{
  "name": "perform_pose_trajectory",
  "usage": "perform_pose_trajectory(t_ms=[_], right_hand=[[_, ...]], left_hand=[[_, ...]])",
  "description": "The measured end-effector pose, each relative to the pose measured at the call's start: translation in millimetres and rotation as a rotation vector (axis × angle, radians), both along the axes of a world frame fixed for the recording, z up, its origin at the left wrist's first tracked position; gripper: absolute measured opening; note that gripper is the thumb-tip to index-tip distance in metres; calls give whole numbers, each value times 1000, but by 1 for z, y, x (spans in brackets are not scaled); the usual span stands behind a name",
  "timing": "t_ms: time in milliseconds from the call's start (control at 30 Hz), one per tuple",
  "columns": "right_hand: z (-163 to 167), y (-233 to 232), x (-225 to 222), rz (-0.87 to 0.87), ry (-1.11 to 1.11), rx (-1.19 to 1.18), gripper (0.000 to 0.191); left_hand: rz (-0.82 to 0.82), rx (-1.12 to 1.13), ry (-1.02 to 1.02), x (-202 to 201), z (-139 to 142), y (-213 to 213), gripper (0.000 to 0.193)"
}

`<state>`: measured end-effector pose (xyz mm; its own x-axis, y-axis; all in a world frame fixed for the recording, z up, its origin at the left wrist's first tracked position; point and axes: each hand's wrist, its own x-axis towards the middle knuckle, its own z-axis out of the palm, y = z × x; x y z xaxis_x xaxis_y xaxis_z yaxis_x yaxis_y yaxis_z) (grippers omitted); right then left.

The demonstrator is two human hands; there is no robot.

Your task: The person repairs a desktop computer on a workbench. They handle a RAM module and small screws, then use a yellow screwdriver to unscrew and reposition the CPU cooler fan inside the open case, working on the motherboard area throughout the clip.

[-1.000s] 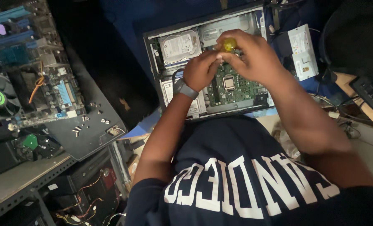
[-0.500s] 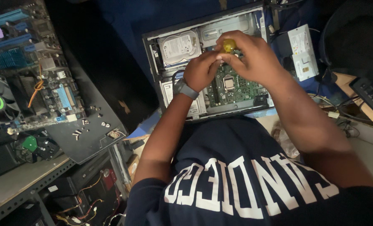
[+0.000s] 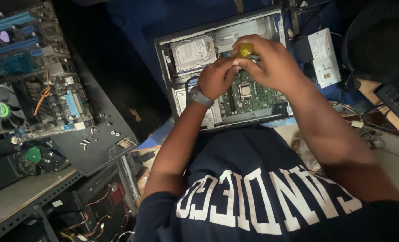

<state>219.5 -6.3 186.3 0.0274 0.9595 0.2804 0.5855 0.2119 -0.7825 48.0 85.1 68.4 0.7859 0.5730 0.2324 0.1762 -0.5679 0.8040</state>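
An open computer case (image 3: 163,76) lies on its side in front of me. Inside it are a silver hard drive (image 3: 193,53) and a green motherboard (image 3: 253,94) with a square processor socket. My right hand (image 3: 271,62) grips the yellow handle of a screwdriver (image 3: 245,50) above the motherboard. My left hand (image 3: 215,78), with a grey watch on its wrist, is closed around the screwdriver's shaft just below the handle. The tip of the tool is hidden by my fingers.
A loose motherboard with blue slots (image 3: 38,89) and a black fan (image 3: 2,110) sit on a shelf at left, with several small screws (image 3: 103,130) on a dark panel. A white power supply (image 3: 322,58) lies right of the case. Cables trail at far right.
Both hands have stayed over the motherboard on the screwdriver. The view has shifted slightly; nothing was picked up or let go.
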Motion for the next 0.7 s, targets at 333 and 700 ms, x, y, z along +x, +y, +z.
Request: perform_pose_trajectory(t_ms=[333, 700], right_hand=[[2, -1, 2, -3, -21, -13, 37], [0, 1, 1, 38, 16, -2, 33]], left_hand=[[2, 23, -3, 1, 1, 2, 17], [0, 30, 15, 1, 0, 2, 19]])
